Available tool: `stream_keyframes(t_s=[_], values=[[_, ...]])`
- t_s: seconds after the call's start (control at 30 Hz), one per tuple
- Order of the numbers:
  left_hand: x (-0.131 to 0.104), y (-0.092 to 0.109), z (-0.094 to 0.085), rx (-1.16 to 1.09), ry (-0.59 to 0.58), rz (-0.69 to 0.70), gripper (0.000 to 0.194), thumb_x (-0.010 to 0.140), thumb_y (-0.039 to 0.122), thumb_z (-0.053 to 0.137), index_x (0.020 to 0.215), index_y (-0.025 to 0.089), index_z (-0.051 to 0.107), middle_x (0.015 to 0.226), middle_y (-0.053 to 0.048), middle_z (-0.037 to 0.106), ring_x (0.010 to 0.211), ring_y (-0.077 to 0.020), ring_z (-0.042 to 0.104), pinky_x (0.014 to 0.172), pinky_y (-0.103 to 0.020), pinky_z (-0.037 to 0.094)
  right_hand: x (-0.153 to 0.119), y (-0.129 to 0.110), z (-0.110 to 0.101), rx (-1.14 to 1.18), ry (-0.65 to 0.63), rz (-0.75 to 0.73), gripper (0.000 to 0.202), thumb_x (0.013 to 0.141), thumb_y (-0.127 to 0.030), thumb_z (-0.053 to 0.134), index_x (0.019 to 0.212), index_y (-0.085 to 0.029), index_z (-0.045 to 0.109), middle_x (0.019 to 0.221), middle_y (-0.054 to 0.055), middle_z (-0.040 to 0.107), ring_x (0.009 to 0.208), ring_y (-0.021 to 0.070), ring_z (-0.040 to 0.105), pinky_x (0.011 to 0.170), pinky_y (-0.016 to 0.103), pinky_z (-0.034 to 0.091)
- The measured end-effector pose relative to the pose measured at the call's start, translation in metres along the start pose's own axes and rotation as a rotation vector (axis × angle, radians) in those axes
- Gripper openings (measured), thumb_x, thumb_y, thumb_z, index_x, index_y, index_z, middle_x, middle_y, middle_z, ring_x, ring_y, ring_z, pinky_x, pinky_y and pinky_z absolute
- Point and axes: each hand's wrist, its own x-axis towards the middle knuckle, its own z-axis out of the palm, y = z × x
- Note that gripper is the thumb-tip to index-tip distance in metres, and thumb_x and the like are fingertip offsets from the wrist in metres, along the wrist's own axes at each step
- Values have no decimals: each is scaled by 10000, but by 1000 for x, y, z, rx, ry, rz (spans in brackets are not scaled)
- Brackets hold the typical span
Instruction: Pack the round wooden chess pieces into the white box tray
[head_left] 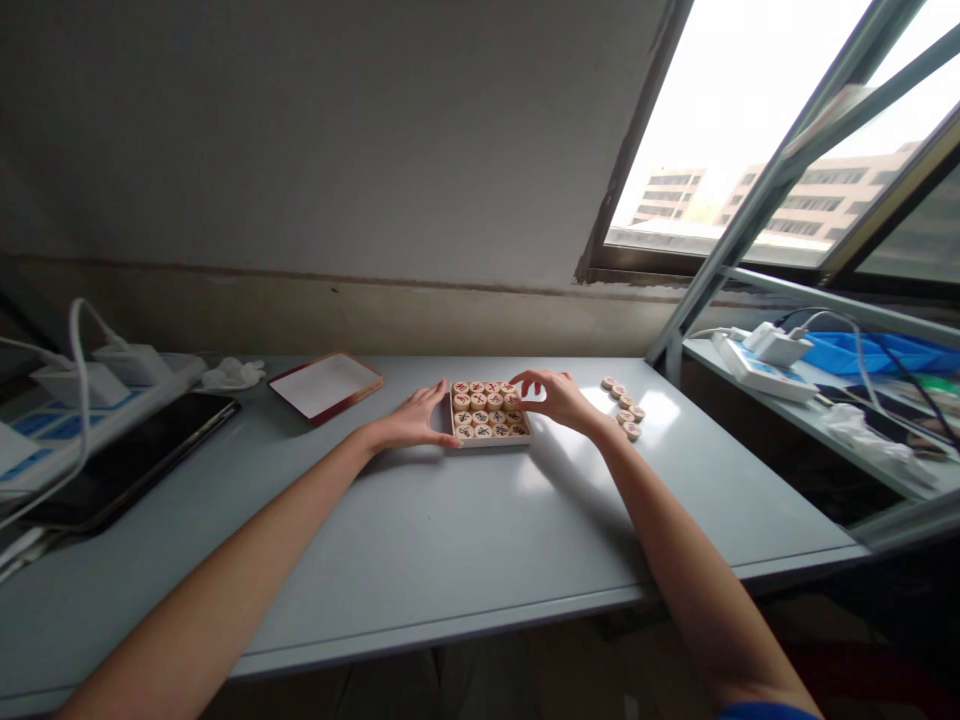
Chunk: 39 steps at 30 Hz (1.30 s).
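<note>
A shallow box (491, 443) on the desk holds rows of round wooden xiangqi pieces (481, 418), red characters in the back rows and black in the front ones. My left hand (411, 418) spans the box's left side, thumb at the front corner and fingers at the back one. Over the back right of the box, my right hand (559, 398) has its thumb and fingers curled in a pinch at a red-marked piece (513, 401); the fingers partly hide it. Several loose xiangqi pieces (628, 414) lie on the desk right of that hand.
The box lid (328, 388) rests upside down at the back left. A tablet-like dark device (150, 460), a power strip (52, 425) with chargers and a crumpled tissue (232, 374) are farther left. A metal frame (697, 285) and side shelf (862, 440) stand on the right.
</note>
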Motion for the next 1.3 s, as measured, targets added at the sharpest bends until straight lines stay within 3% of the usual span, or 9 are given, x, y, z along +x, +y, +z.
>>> stream_keyframes(t_s=[0.13,0.2,0.27,0.33,0.43,0.57,0.8,1.07,1.3], values=[[3,-1,-2,-135,173,-26,765,725,600,417,1314,122,315,1393,-156,296,1261,-258,303,986,-329,301,-6,28,-8,-194,160,191,244,827,-370,475,972,-218,598,939,67,635,881,216,538,805,370,318],[5,1,-4,-184,361,-25,565,783,530,356,1172,134,460,1239,-132,467,1094,-210,472,876,-291,390,-13,48,-11,-394,257,378,256,821,-302,471,1011,-183,594,1079,124,586,1022,273,471,835,415,293],[5,3,-8,-159,497,-36,424,803,474,339,945,140,559,989,-90,583,864,-172,546,748,-260,420,-21,68,-13,-504,226,597,323,798,-262,483,1086,-142,565,1180,170,521,1093,307,415,848,451,282],[3,5,-11,-86,502,-51,389,806,450,334,729,151,570,740,-43,592,682,-150,525,647,-247,393,-29,83,-15,-491,106,785,339,809,-259,446,1097,-128,567,1171,185,525,1075,310,439,821,446,307],[-1,10,-13,-30,313,-52,427,798,456,335,586,160,559,542,-8,536,547,-133,469,558,-242,330,-34,92,-17,-427,1,875,335,840,-247,366,1053,-156,608,1110,166,572,1000,277,504,755,381,343],[-5,16,-11,31,137,-39,436,759,496,382,554,164,576,507,-15,536,517,-133,457,504,-240,274,-28,84,-16,-432,22,823,343,849,-338,381,1007,-185,643,1083,142,592,984,275,501,775,395,319],[-4,22,-6,104,168,-72,380,765,470,392,641,183,607,649,-32,610,613,-161,515,510,-243,254,-18,70,-5,-387,113,699,364,825,-458,415,936,-214,661,1042,125,591,988,294,465,834,475,256],[-3,26,-1,52,127,-38,359,801,390,351,669,185,615,724,-36,645,634,-170,527,538,-249,270,-3,-2,-7,-142,193,-47,275,817,-469,482,878,-245,628,1000,49,603,937,196,510,846,347,297],[-2,25,-1,57,131,-37,364,802,402,346,687,186,616,711,-32,640,623,-168,516,546,-246,273,4,-49,23,-161,60,-201,251,807,-456,513,856,-241,635,949,38,626,886,190,497,791,331,285]])
